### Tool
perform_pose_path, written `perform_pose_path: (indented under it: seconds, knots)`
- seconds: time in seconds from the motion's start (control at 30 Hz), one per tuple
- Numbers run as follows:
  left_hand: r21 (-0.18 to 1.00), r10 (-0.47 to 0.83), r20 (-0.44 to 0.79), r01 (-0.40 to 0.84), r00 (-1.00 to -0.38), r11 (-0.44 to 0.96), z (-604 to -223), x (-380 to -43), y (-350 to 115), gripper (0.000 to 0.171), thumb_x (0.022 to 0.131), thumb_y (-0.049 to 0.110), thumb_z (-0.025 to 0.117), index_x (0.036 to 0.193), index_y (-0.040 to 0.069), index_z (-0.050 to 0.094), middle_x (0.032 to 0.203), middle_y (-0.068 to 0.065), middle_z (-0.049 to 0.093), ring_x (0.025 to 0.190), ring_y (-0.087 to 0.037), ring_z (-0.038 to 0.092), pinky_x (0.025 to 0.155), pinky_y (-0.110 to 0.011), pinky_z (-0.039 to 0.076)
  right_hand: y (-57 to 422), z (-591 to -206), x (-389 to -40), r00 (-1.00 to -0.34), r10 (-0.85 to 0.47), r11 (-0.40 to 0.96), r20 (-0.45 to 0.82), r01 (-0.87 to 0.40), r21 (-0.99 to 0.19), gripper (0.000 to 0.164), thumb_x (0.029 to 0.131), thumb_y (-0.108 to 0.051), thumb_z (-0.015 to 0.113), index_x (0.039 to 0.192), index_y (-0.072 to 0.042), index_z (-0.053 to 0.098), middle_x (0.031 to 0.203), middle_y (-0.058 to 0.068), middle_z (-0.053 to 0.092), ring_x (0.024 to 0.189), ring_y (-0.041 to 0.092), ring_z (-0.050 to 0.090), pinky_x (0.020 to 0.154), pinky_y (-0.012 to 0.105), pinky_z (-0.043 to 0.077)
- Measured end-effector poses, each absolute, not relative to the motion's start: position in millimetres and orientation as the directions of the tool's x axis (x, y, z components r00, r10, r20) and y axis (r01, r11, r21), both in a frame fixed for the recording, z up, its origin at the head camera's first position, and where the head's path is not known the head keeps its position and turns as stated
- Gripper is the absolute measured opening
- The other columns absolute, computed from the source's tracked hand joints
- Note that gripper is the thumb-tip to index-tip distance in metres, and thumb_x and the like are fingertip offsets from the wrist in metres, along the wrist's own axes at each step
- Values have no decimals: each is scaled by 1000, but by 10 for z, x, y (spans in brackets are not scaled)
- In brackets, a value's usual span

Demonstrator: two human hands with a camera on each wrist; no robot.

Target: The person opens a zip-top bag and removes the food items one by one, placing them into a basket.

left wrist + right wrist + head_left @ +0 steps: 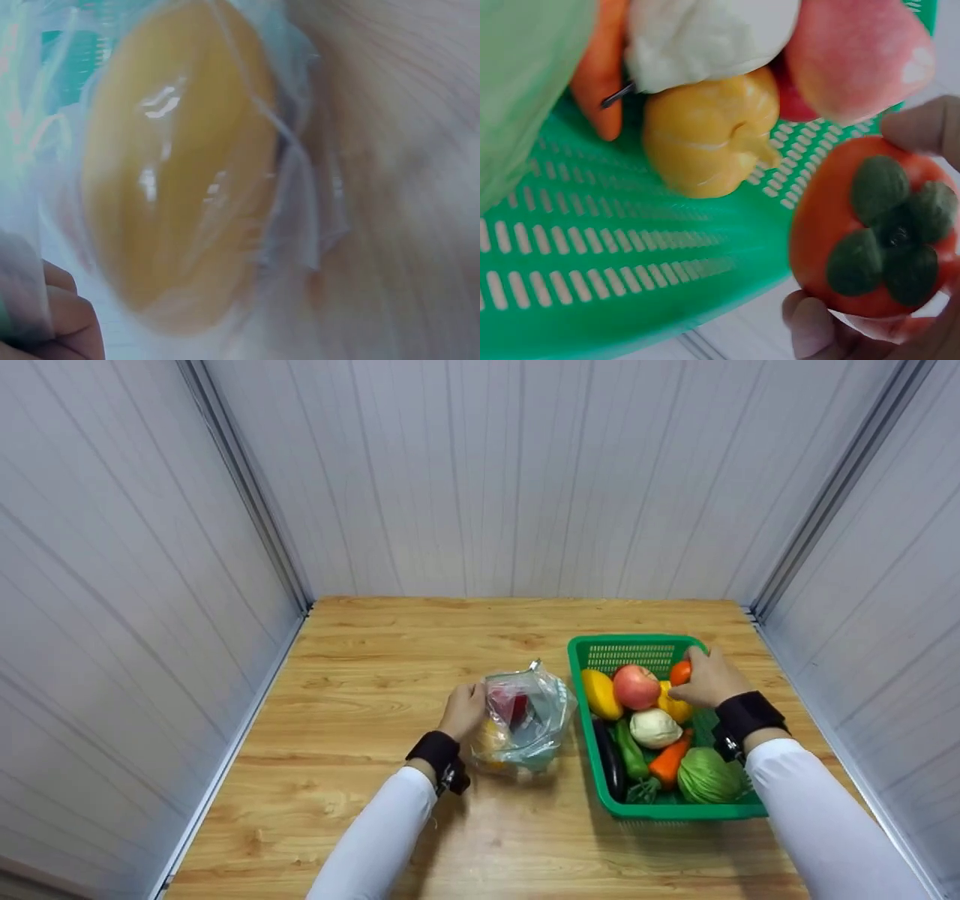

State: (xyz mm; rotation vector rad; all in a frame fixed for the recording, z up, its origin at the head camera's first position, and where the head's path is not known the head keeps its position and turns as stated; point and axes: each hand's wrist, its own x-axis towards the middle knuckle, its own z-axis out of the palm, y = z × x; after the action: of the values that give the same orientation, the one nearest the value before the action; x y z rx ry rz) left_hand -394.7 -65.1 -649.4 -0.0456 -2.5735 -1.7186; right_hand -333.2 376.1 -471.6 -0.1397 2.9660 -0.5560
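Note:
My left hand (463, 711) pinches the edge of a clear plastic bag (551, 712) on the table. Through the plastic show a red item (512, 706) and a smooth yellow oval fruit (180, 172), its exact kind unclear. At the basket's far right corner my right hand (712, 679) grips an orange persimmon (877, 232) with green leaves, thumb and fingers on opposite sides. Below it in the green basket (609, 802) lie a small yellow pumpkin (705, 135), a pink apple (637, 687) and a white garlic-like vegetable (655, 728).
Also in the basket are a yellow fruit (601, 694), an eggplant (610, 761), a green pepper (631, 750), a carrot (670, 763) and a cabbage (709, 776). The wooden table (337, 810) is bounded by pale panel walls (487, 480) at the back and sides.

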Motion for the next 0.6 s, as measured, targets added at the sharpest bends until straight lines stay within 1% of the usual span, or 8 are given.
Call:
perform_pose_path:
  seconds: [0.1, 0.17, 0.23, 0.3, 0.37, 0.47, 0.53, 0.6]
  knots:
    - [945, 25, 53, 58, -998, 321, -6154, -3772, -651, 51, 114, 43, 46, 68, 22, 52, 65, 5, 48, 61, -15, 49, 57, -31, 42, 3806, -4748, -3330, -974, -149, 934, -172, -82, -349, 73, 91, -30, 78, 139, 13, 43, 114, 37, 58, 87, 40, 64, 73, 45, 53]
    - [965, 42, 23, 33, -999, 260, -5858, -3605, -640, 48, 114, 40, 48, 71, 19, 52, 65, 4, 45, 56, -13, 46, 54, -29, 41, 3804, -4751, -3323, -959, -164, 939, -230, -81, -335, 87, 91, -30, 76, 150, 19, 34, 124, 44, 61, 98, 47, 67, 82, 50, 56]
    - [975, 49, -10, 1, -999, 223, -5614, -3469, -628, 45, 115, 37, 47, 75, 17, 53, 64, 6, 43, 51, -9, 41, 50, -25, 38, 3786, -4742, -3314, -944, -169, 945, -283, -74, -319, 102, 89, -30, 75, 157, 23, 20, 137, 50, 55, 112, 53, 65, 91, 54, 56]
    - [978, 60, -37, -24, -998, 205, -5444, -3390, -615, 42, 115, 36, 48, 79, 15, 55, 64, 7, 42, 47, -6, 38, 46, -22, 37, 3774, -4738, -3308, -926, -170, 948, -336, -61, -311, 110, 87, -29, 76, 158, 26, 11, 138, 50, 54, 114, 53, 64, 90, 52, 56]
    - [975, 74, -43, -26, -996, 219, -5344, -3348, -608, 39, 115, 36, 49, 84, 13, 56, 63, 8, 42, 46, -5, 39, 45, -20, 36, 3764, -4742, -3306, -908, -177, 947, -379, -52, -318, 99, 83, -24, 78, 152, 25, 28, 125, 43, 62, 103, 46, 65, 82, 45, 55]
    - [969, 108, -32, -4, -994, 246, -5271, -3329, -622, 36, 113, 39, 56, 91, 11, 59, 62, 8, 46, 47, -6, 42, 46, -20, 37, 3763, -4778, -3310, -881, -204, 939, -427, -53, -341, 66, 73, -15, 80, 124, 16, 54, 100, 22, 63, 84, 33, 60, 69, 36, 49]
    - [966, 136, -24, 12, -990, 258, -5237, -3322, -641, 33, 110, 38, 63, 95, 9, 63, 63, 6, 50, 50, -7, 46, 47, -21, 39, 3767, -4815, -3318, -873, -222, 939, -434, -71, -337, 49, 68, -13, 81, 108, 7, 60, 93, 15, 62, 79, 31, 56, 68, 34, 47]
    - [965, 163, -22, 22, -986, 261, -5211, -3325, -664, 29, 106, 34, 71, 103, 6, 67, 69, 5, 56, 54, -8, 50, 50, -21, 42, 3775, -4853, -3322, -871, -228, 941, -435, -82, -330, 48, 67, -13, 83, 106, 6, 62, 93, 15, 63, 80, 31, 55, 71, 35, 48]
